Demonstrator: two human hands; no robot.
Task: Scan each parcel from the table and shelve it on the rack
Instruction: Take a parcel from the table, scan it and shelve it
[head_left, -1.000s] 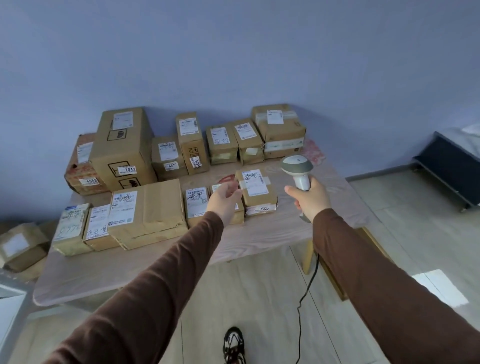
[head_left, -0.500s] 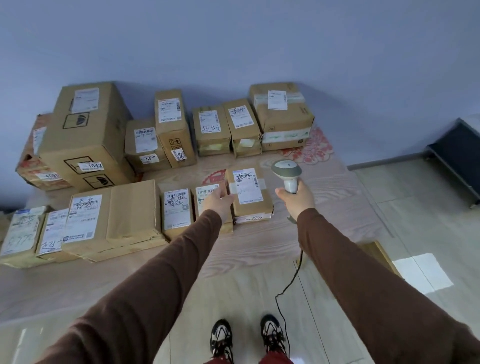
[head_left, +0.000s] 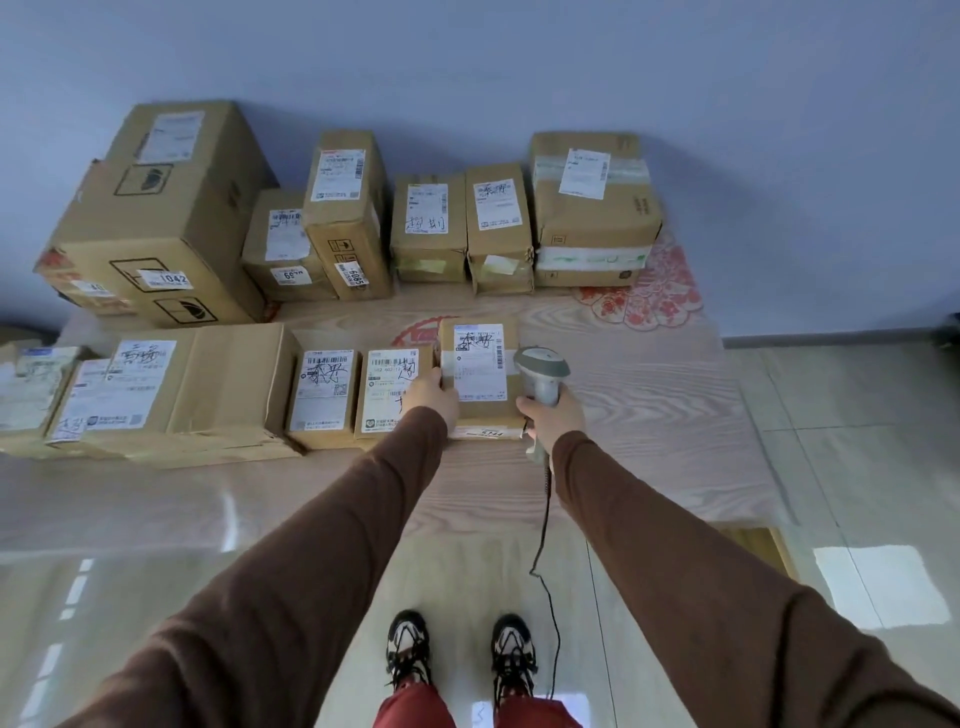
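A small cardboard parcel (head_left: 480, 364) with a white shipping label lies in the front row on the wooden table (head_left: 649, 405). My left hand (head_left: 430, 397) grips its left edge. My right hand (head_left: 551, 415) holds a grey handheld barcode scanner (head_left: 541, 370) just right of the parcel, its head level with the label. The scanner's cable (head_left: 544, 530) hangs down toward the floor. No rack is in view.
Two small labelled parcels (head_left: 358, 392) and a wide flat box (head_left: 171, 387) lie left of it in the front row. Several boxes stand against the blue wall, the big one (head_left: 166, 218) at far left. My shoes (head_left: 460, 652) stand on the tiled floor.
I have stepped closer to the table. My left hand moved onto the parcel's left edge, and the scanner came in beside the parcel's right side.
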